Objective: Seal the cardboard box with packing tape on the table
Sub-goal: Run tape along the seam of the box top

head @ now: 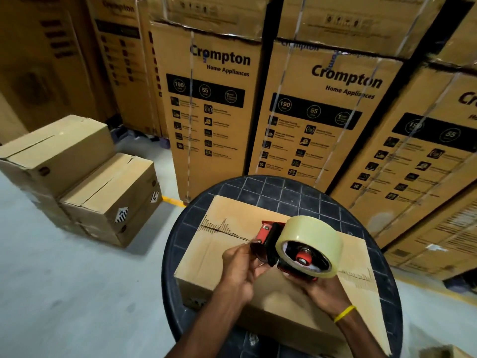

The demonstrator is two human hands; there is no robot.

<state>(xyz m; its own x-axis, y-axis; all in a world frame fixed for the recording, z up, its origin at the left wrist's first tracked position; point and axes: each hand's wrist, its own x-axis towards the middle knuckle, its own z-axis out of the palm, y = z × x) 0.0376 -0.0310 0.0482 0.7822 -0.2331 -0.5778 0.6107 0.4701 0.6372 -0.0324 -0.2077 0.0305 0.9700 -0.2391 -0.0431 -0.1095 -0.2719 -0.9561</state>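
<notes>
A closed brown cardboard box (222, 244) lies on a round dark table (284, 189), its centre seam showing toward the far left. Above the box I hold a red and black tape dispenser (271, 241) loaded with a big roll of clear packing tape (312, 236). My right hand (322, 288), with a yellow band at the wrist, grips the dispenser from underneath. My left hand (240, 267) pinches at the dispenser's front end, where the tape edge comes off.
Tall printed appliance cartons (211, 104) stand in a wall right behind the table. Smaller brown boxes (85, 177) are stacked on the grey floor to the left. A yellow floor line (173, 201) runs beside the table.
</notes>
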